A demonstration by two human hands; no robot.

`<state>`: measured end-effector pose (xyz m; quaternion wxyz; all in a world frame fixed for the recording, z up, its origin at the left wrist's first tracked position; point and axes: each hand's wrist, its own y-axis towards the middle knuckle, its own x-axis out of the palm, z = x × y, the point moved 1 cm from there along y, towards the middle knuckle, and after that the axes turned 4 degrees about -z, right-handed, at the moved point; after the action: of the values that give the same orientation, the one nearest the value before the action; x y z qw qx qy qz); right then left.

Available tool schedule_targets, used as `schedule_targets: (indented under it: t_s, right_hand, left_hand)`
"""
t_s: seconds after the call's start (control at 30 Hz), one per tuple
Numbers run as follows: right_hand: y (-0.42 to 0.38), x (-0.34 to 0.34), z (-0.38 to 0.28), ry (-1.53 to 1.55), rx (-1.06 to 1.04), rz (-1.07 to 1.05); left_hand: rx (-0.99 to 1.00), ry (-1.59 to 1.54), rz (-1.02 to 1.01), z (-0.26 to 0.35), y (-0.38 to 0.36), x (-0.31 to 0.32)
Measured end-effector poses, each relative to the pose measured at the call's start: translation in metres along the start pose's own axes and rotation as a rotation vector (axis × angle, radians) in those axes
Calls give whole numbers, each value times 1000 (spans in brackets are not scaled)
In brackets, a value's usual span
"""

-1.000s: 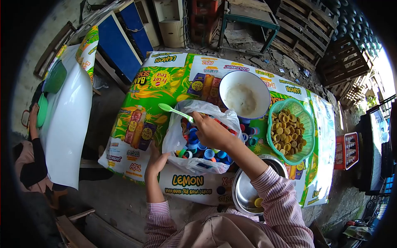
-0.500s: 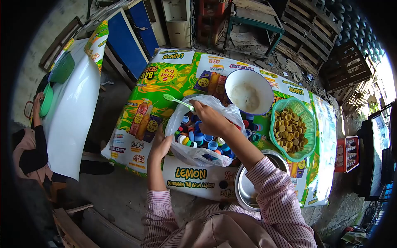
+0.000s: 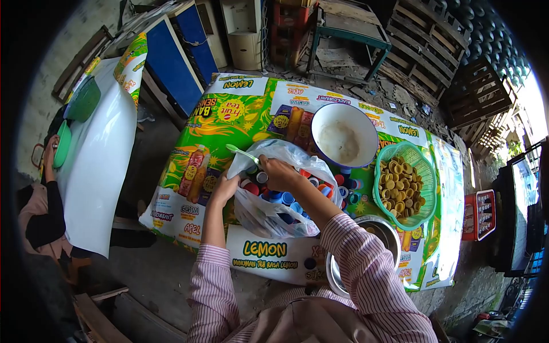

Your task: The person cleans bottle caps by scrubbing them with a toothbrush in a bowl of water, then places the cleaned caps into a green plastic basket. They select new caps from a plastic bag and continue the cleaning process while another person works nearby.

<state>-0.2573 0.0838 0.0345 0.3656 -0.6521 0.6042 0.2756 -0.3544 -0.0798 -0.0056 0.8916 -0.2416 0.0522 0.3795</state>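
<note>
A clear plastic bag full of bottle caps, blue, red and white among them, stands at the middle of the table. My left hand grips the bag's left rim with closed fingers. Over the bag's opening, my right hand is closed around a pale green toothbrush, whose bristle end points left. Its lower handle is hidden in my fingers. Several loose caps lie just right of the bag. Beyond it stands a white enamel basin with whitish, cloudy contents.
On the right, a green plastic basket holds yellow-brown caps. A metal bowl sits by the near edge, partly behind my right forearm. Another person's hand touches a green container on the left table. A red crate stands beyond the table's right end.
My left hand has raised the bag's left rim, and more plastic covers the caps. My right hand and the toothbrush have shifted slightly down and left.
</note>
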Motion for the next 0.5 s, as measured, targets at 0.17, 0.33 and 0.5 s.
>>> schedule_targets:
  t_s: [0.17, 0.33, 0.5]
  right_hand:
    - [8, 9, 11, -27, -83, 218]
    - [-6, 6, 6, -396, -54, 495]
    - [-70, 0, -37, 88, 73, 53]
  left_hand:
    - [-106, -68, -21, 14, -12, 6]
    - [210, 92, -20, 14, -30, 5]
    - [220, 229, 70, -25, -65, 15]
